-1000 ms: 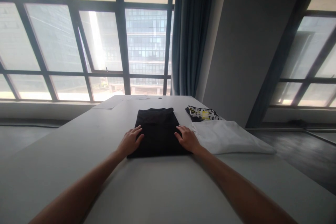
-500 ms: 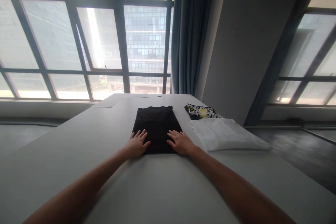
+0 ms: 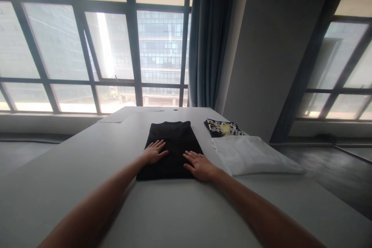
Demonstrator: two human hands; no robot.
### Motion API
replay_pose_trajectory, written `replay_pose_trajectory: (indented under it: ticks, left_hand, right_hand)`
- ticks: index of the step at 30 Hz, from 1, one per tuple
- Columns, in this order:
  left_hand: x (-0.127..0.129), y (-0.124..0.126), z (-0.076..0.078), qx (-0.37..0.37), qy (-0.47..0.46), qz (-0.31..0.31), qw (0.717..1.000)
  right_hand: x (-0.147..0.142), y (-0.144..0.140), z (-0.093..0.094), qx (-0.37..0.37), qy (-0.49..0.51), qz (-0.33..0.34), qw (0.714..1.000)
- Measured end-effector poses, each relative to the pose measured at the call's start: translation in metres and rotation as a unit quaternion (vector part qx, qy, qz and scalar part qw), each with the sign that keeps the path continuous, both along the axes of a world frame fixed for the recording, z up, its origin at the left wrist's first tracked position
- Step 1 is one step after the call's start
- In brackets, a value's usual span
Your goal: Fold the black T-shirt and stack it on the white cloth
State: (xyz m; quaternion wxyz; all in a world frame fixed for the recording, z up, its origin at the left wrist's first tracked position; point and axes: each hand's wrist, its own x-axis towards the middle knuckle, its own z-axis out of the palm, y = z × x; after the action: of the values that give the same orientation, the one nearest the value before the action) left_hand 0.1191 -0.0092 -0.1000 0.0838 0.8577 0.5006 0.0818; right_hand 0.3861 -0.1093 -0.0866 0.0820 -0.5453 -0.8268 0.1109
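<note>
A folded black garment (image 3: pixel 171 139) lies flat in the middle of the grey table (image 3: pixel 72 170). My left hand (image 3: pixel 154 152) rests palm down on its left part, fingers spread. Flat on its near right part lies my right hand (image 3: pixel 197 164), fingers also apart. Neither hand grips anything.
A folded white cloth (image 3: pixel 252 155) lies right of the black garment, with a black garment with yellow print (image 3: pixel 222 128) just behind it. Sheets of paper (image 3: pixel 119 116) lie at the table's far end. Large windows, a blue curtain (image 3: pixel 209 38) and a grey wall stand behind.
Both hands have moved from the garment's side edges onto its top surface. The left hand has slid farther forward; the right stays near the front.
</note>
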Motion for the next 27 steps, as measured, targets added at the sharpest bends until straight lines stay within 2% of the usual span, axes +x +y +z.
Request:
replay_pose_trajectory:
  ticks: [3,6,8,10,13,16,22,25,27]
  left_hand:
    - [-0.014,0.006,-0.002,0.005,-0.012,0.025,1.000]
    - [-0.014,0.005,-0.002,0.007,-0.011,0.032,0.999]
    - [-0.013,0.006,-0.003,0.008,-0.014,0.032,0.999]
    - [-0.013,0.008,-0.006,0.011,-0.023,0.034,0.999]
    - [-0.017,0.012,-0.010,0.016,-0.037,0.037,0.999]
    - [-0.025,0.013,-0.010,0.014,-0.038,0.050,0.998]
    - [-0.040,0.000,-0.003,-0.020,-0.019,0.112,0.993]
    - [-0.052,-0.013,-0.001,-0.022,-0.029,0.131,0.991]
    - [-0.067,-0.023,-0.001,-0.024,-0.043,0.116,0.992]
  right_hand:
    - [-0.009,0.010,0.015,0.002,-0.032,-0.004,0.999]
    - [-0.028,0.032,0.027,0.033,-0.032,-0.013,0.999]
    - [-0.039,0.050,0.026,0.057,-0.016,-0.012,0.998]
    - [-0.042,0.067,0.018,0.043,-0.015,-0.014,0.999]
    - [-0.028,0.085,-0.001,-0.004,-0.013,-0.045,0.999]
    - [-0.002,0.090,-0.015,-0.008,-0.003,-0.086,0.996]
    - [0.034,0.072,-0.023,-0.006,0.004,-0.143,0.990]
    - [0.047,0.059,-0.028,0.016,0.006,-0.144,0.989]
    - [0.057,0.051,-0.029,0.037,0.018,-0.128,0.991]
